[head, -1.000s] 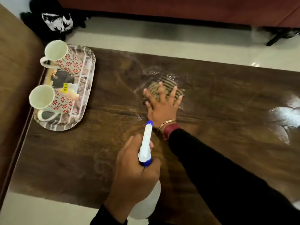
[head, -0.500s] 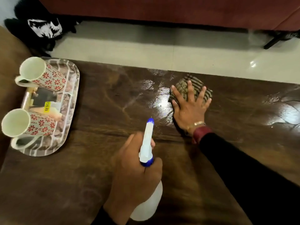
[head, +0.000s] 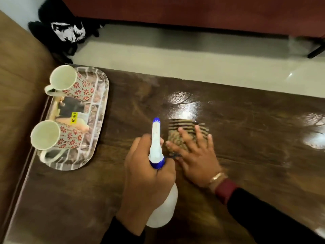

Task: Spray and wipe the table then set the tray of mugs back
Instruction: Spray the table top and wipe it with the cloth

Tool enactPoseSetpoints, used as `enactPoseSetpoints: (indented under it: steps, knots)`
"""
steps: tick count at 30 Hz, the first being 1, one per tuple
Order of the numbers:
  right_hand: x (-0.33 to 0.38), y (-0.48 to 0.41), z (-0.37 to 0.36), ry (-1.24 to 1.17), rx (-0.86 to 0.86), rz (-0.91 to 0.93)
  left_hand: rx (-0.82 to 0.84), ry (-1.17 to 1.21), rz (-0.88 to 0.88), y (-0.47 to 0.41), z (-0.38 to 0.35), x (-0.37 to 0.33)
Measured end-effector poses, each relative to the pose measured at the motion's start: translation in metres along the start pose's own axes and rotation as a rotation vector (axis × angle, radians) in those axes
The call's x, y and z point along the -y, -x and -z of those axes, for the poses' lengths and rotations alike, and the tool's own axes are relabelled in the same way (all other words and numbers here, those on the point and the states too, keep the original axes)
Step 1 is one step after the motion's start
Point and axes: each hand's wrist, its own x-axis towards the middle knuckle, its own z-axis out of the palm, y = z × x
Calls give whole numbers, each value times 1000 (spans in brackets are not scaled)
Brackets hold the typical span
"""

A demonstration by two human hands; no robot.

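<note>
Table [head: 255,155] is mid-wipe, judging by wet sheen at 12 and 3 o'clock of the cloth [head: 177,131]. Right grip [head: 197,155] is released, fingers spread flat, pressing the cloth near table centre. Left grip [head: 146,175] is wrapped round the spray bottle [head: 155,138], at 9 o'clock of the cloth. Tray [head: 103,106] with two mugs [head: 73,85] sits at the table's 9 o'clock end. Wiping looks unfinished; resetting the tray is left.

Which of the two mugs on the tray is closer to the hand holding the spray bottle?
The near mug, at the tray's nearer end; the far mug stands at the opposite end, further from the left hand.
</note>
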Motion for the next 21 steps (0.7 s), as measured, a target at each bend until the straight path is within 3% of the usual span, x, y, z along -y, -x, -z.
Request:
enactPoseSetpoints:
  steps: [3, 7, 11, 15, 18, 21]
  knots:
    - [-57, -39, 27, -18, -66, -302, 5, 22, 86, 0, 15, 22]
    - [-41, -157, 41, -39, -73, -500, 11, -19, 116, 6, 35, 38]
    - [26, -234, 34, -7, -30, -309, -40, -34, 122, 18, 48, 54]
    - [99, -204, 4, 105, 54, 34, -14, -47, 146, 22, 59, 56]
    - [89, -145, -5, 96, 102, 230, 24, -18, 177, 21, 67, 59]
    - [42, -116, 10, 100, 81, 210, 27, 26, 236, 19, 72, 67]
